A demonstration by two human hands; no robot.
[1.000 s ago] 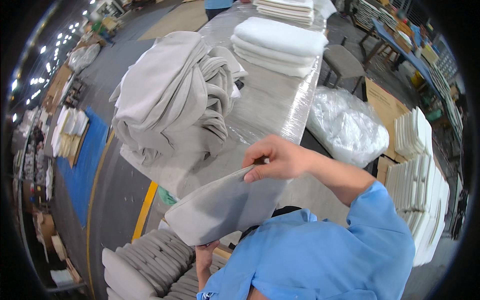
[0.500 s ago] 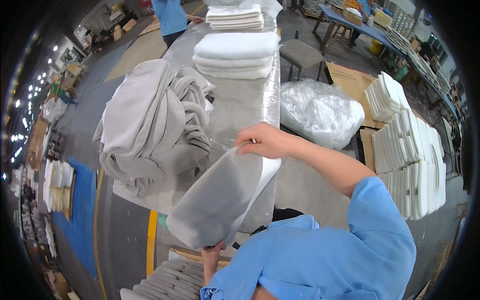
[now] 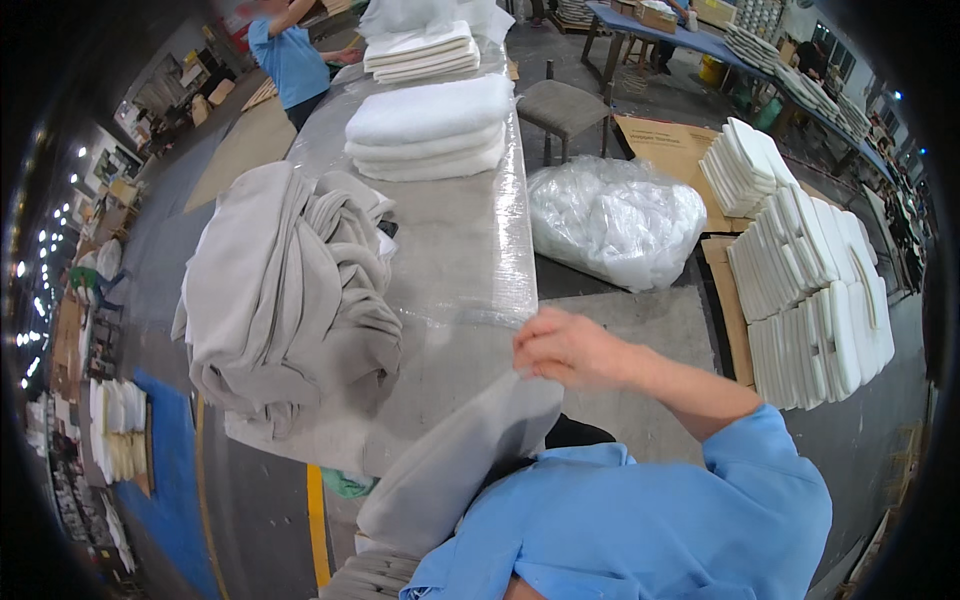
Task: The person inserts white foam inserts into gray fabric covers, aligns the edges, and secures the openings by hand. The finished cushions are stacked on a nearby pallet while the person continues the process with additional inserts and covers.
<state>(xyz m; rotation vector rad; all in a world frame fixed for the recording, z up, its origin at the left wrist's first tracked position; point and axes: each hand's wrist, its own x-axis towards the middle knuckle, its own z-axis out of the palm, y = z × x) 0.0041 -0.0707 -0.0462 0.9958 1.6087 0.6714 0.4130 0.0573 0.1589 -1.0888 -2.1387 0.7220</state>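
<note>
A grey fabric-covered cushion [image 3: 455, 450] hangs slanted at the near end of the table, close against my body. My right hand [image 3: 570, 348] has its fingers closed in a pinch at the cushion's upper right corner. My left hand does not show; the cushion and my blue shirt cover the place where it was. To the left on the table lies a big heap of loose grey fabric covers [image 3: 265, 280]. Below the held cushion, several grey cushions [image 3: 370, 575] are stacked in a row, partly hidden by it.
Folded white padding [image 3: 430, 115] lies farther up the plastic-wrapped table [image 3: 450, 240], with thinner white pads [image 3: 420, 55] behind. On the right stand a clear bag of white stuffing [image 3: 620, 220], a chair [image 3: 565, 105] and stacked white pads [image 3: 810, 270]. A person in blue [image 3: 290, 65] works at the far left.
The cushion has come down and nearer to my body, turning more edge-on. My right hand moved down and right with its corner. My left hand, earlier at the cushion's lower end, is now hidden.
</note>
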